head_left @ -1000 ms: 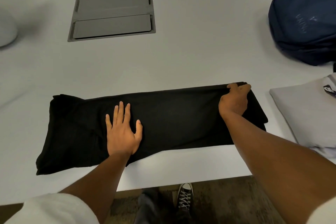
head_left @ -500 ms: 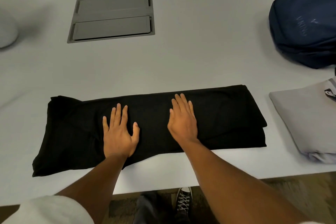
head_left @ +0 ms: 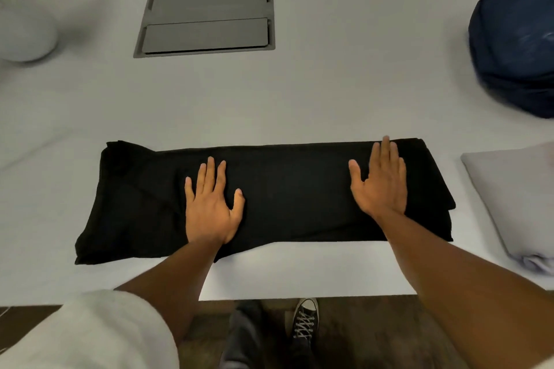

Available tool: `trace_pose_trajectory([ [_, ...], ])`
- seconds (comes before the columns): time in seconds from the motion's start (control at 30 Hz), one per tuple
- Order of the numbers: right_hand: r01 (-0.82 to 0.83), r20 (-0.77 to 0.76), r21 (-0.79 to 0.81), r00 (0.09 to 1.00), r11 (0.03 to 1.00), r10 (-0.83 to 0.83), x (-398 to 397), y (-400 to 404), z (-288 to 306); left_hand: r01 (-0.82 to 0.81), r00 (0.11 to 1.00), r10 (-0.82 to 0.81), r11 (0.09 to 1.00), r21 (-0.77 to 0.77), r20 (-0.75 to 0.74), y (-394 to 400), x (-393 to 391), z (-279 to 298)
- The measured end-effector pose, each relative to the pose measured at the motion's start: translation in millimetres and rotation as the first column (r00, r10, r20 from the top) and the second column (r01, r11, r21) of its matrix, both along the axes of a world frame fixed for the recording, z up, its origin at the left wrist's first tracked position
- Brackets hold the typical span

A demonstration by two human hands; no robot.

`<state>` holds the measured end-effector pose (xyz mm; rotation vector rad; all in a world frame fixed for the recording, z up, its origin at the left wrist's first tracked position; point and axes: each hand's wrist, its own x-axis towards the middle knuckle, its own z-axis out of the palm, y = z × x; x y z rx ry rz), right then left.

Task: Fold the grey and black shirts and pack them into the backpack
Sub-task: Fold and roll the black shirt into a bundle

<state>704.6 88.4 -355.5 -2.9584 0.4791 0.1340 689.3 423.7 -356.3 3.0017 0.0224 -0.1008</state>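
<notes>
The black shirt (head_left: 287, 189) lies folded into a long strip across the white table (head_left: 329, 93), near its front edge. My left hand (head_left: 211, 207) presses flat on its middle-left part, fingers straight. My right hand (head_left: 380, 183) lies flat near the strip's right end, fingers spread. The grey shirt (head_left: 518, 198) sits folded at the right edge of the table, partly cut off by the frame. The dark blue backpack (head_left: 515, 39) rests at the far right; its opening is not visible.
A grey hatch panel (head_left: 207, 18) is set flush into the table behind the shirt. A white pot (head_left: 24, 24) with a plant stands at the far left. The table's front edge runs just below the black shirt, with my shoes and the floor beyond.
My right hand let go of the shirt's right end, flattened on the middle, then slid right along the strip to near its right end. My left hand stayed pressed in place.
</notes>
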Motion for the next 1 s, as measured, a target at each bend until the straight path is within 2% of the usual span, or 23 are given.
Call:
trace_pose_trajectory([
  [0.13, 0.171, -0.004, 0.042, 0.985, 0.984, -0.171, 3.4, -4.0, 2.4, -0.004, 1.0, 0.004, 1.0, -0.009, 0.005, 0.5, -0.5, 0.9],
  [0.2, 0.243, 0.051, 0.104, 0.967, 0.964, -0.249, 8.1, 5.2, 6.8, -0.004, 1.0, 0.005, 1.0, -0.02, 0.01, -0.2, -0.2, 1.1],
  [0.33, 0.089, 0.191, 0.16, 0.974, 0.983, -0.119, 7.9, 40.8, 12.7, -0.003, 1.0, 0.004, 1.0, -0.02, 0.008, -1.3, 0.4, 0.1],
  [0.43, 0.079, 0.125, 0.205, 0.986, 0.976, -0.107, -3.0, 60.1, 5.1, -0.006, 1.0, 0.006, 1.0, -0.017, 0.008, -1.0, -0.5, 0.4],
  [0.6, 0.17, 0.062, 0.098, 0.982, 0.981, -0.176, -19.6, 33.8, 0.2, -0.021, 1.0, 0.021, 1.0, -0.02, 0.011, 1.2, -0.6, 1.3],
  [1.0, 0.329, -0.078, -0.011, 0.941, 0.944, -0.329, -10.5, 17.1, 6.7, -0.158, 0.987, 0.158, 0.987, -0.002, -0.027, 2.6, -0.2, -0.8],
])
